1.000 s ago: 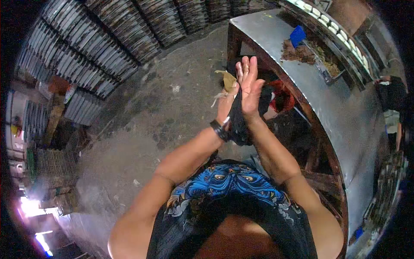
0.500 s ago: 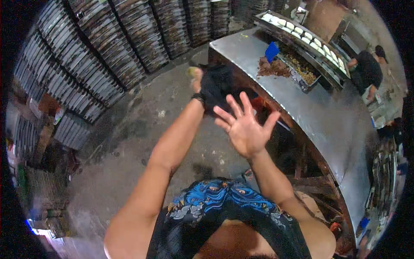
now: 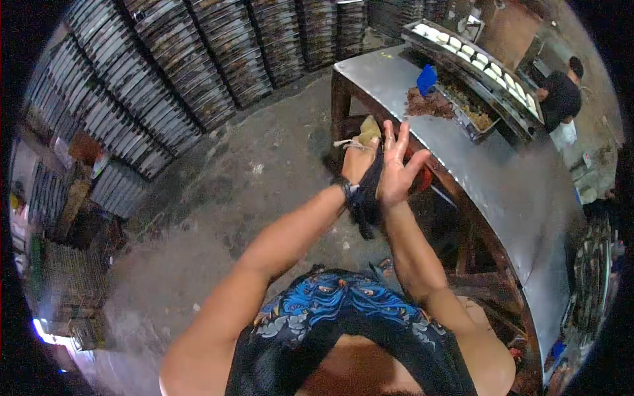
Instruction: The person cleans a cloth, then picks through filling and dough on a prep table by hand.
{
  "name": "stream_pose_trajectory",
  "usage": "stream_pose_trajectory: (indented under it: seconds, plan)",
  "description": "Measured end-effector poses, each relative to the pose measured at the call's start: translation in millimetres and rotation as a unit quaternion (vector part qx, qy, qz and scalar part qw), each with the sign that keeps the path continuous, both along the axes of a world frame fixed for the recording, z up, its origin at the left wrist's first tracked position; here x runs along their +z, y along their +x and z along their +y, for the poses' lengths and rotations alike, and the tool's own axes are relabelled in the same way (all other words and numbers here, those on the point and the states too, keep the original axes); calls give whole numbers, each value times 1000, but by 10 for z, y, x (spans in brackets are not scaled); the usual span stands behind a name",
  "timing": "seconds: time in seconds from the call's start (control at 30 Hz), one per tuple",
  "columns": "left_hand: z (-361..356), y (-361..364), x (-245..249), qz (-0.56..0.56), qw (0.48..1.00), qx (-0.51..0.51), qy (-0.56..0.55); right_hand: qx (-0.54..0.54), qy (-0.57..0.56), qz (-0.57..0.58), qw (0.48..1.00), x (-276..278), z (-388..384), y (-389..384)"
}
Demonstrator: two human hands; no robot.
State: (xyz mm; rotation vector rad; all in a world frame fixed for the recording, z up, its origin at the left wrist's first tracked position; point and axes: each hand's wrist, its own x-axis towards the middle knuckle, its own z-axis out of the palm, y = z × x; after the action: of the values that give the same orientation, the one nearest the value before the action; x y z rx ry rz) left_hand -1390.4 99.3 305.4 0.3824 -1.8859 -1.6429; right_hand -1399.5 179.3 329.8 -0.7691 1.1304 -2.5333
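The black cloth (image 3: 370, 198) hangs between our two hands, beside the metal-topped table (image 3: 489, 178). Its upper part is narrowed to a strip between the hands, so we cannot make out its full shape. We see the back of our left hand (image 3: 358, 163) along the cloth's left side; most of its fingers are hidden, and we cannot tell whether they clamp the cloth. A yellowish piece (image 3: 370, 130) sticks up at that hand's fingertips, with pale strings (image 3: 350, 143) trailing left; what it is, we cannot tell. Our right hand (image 3: 397, 175) stands open at the cloth's right side, thumb spread wide and the visible fingers apart; whether its edge touches the cloth is unclear to us. Behind it, a red thing (image 3: 422, 179) is mostly covered. On the table we see a blue scraper (image 3: 426, 79) at a brown crumbly heap (image 3: 428, 104). Beyond, a dark-clothed person (image 3: 561, 94) shows only partly.
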Motion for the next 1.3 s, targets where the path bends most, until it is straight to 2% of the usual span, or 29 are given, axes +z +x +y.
stream_pose_trajectory:
  seconds: [0.03,0.13,0.2,0.23,0.3,0.33,0.37,0.4,0.47,0.5,0.57,0.6,0.63,0.67,0.77,0.8,0.83,0.87,0.93,0.97,1.0,1.03,1.07,1.1,1.13,1.17,1.2,1.27,1.3]
  plan:
    - [-24,18,-29,-38,999,13,-9,-4,29,16,999,-62,8,13]
    - [-87,-166,-496,-108,993,27,-43,9,-3,-36,999,-207,52,79]
    - [-214,-272,-574,-190,959,131,-167,21,36,-38,998,-143,94,242]
    - [-435,-286,-582,-179,959,175,-135,76,13,-84,994,-116,136,378]
    - [-855,-297,-552,-67,981,115,139,203,-59,-142,967,-17,274,590]
    - [-1132,-415,-698,14,987,28,160,276,-104,-156,943,44,321,637]
    - [-863,-147,-95,83,938,-123,312,197,-90,-85,973,95,314,634]
    - [-575,141,560,104,845,-248,462,145,-91,-59,983,176,316,583]
    - [-524,191,619,89,789,-351,496,39,-85,-4,996,359,373,321]
    - [-466,180,569,74,794,-347,494,15,-63,80,995,365,403,177]
    - [-315,74,271,51,805,-330,490,-47,-8,147,988,221,232,19]
    - [-157,-114,-37,60,898,-184,396,-64,34,165,984,76,111,-23]
    - [-78,-228,-266,29,973,-97,209,-78,54,154,984,-65,49,27]
    - [-58,-263,-399,-7,1000,-3,15,-90,75,143,983,-214,26,122]
    - [-19,117,-9,-36,993,-19,-109,-22,79,99,992,-406,-23,172]
    - [-25,109,-102,-13,984,26,-177,12,67,76,995,-430,-39,198]
    - [-83,37,-301,-59,991,16,-118,-22,123,64,990,-436,-18,229]
    - [-132,4,-357,-95,994,5,-58,-1,114,27,993,-453,-19,264]
    - [-189,-32,-469,-139,990,1,-23,37,97,-40,994,-447,35,266]
    - [-219,-21,-488,-161,987,-2,-6,51,117,-31,991,-437,54,279]
    - [-264,-36,-565,-157,985,-24,65,54,159,-5,986,-468,57,255]
    - [-338,-16,-651,-132,972,-59,-184,66,140,-26,988,-479,68,250]
    - [-412,5,-724,-73,905,-33,-418,78,120,-50,988,-414,62,282]
    - [-456,-31,-911,-73,903,-27,-423,73,120,-49,989,-414,53,265]
    - [-545,-118,-1112,-109,943,-45,-312,67,119,-50,989,-422,44,231]
    - [-700,-281,-1377,-127,990,-63,-6,58,118,-51,990,-426,61,216]
    - [-917,-354,-1542,-104,955,-61,273,72,105,-57,990,-397,114,240]
    - [-1061,-81,-1048,-133,961,-87,227,98,79,-62,990,-317,243,275]
    - [-1126,66,-775,-147,963,-100,204,66,94,-2,993,-344,258,235]
